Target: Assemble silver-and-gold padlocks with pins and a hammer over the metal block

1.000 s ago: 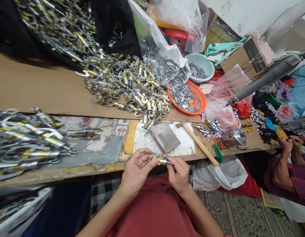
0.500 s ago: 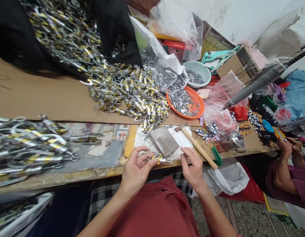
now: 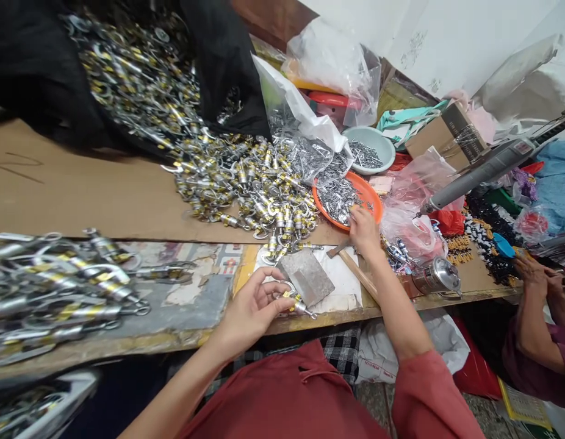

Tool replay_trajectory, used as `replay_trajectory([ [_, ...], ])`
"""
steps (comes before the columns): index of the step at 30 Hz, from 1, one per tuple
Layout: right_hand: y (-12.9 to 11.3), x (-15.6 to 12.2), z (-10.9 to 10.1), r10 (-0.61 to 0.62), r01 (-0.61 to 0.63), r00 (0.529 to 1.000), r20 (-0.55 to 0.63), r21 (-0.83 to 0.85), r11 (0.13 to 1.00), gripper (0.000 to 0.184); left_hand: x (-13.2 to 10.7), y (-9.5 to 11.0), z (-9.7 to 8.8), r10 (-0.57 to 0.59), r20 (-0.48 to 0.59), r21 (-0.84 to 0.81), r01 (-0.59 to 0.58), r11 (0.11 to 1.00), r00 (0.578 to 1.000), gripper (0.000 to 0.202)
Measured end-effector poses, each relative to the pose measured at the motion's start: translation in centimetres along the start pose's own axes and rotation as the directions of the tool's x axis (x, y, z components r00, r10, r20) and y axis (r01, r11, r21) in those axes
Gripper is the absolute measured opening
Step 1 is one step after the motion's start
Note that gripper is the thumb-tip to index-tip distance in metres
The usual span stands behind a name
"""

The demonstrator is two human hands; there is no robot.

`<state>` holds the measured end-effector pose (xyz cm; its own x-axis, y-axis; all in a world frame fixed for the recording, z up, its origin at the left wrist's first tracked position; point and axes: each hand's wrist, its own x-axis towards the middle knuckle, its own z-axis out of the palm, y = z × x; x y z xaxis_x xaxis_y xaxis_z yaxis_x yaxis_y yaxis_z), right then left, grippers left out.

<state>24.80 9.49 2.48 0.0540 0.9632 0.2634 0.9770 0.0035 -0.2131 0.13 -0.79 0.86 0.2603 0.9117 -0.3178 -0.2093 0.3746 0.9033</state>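
Note:
My left hand (image 3: pixel 252 303) is closed around a silver metal fitting (image 3: pixel 301 306) with a yellow band, a curved loop and a small ring at its end. It is just in front of a grey metal block (image 3: pixel 307 275) on white paper. My right hand (image 3: pixel 365 233) is at the near edge of an orange plate (image 3: pixel 374 204) of small metal pieces (image 3: pixel 335 198). Its fingers are bent together there; what they pinch, if anything, is hidden. Under the right forearm lies a hammer (image 3: pixel 356 272) with a wooden handle, partly covered.
Similar fittings are heaped (image 3: pixel 237 177) behind the block, spilling from a black bag (image 3: pixel 232 73). More fittings (image 3: pixel 67 280) lie at left. A pale bowl (image 3: pixel 387 146) holds metal pins. A grey tool (image 3: pixel 479 171) hangs at right, near a metal pot (image 3: pixel 435 277) and a co-worker's hands (image 3: pixel 534 274).
My right hand has moved from beside the block forward to the orange plate, its forearm now crossing the hammer. My left hand still holds the fitting. The view has shifted slightly.

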Motion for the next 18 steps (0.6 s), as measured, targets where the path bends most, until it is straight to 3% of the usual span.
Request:
replay_trajectory([
  [5,1.0,3.0,1.5,0.086,-0.082,0.99,0.115,-0.042,0.996,0.018,0.4,0.5,0.0,-0.063,0.103,-0.051,0.069,0.996,0.993,0.04],
  [11,2.4,4.2,0.7,0.158,-0.158,0.986,0.045,-0.01,0.987,0.02,1.1,0.3,-0.6,-0.054,0.1,-0.082,0.063,0.995,0.994,0.042],
  [14,1.6,3.0,-0.1,0.117,-0.117,0.993,0.001,0.074,0.99,0.024,1.4,0.0,-0.8,-0.069,0.102,-0.091,0.078,0.993,0.992,0.043],
  [18,-2.3,-2.6,-0.9,-0.05,0.047,0.999,0.01,0.224,0.973,0.019,1.5,-0.3,-1.0,-0.073,0.114,-0.104,0.085,0.991,0.991,0.044],
])
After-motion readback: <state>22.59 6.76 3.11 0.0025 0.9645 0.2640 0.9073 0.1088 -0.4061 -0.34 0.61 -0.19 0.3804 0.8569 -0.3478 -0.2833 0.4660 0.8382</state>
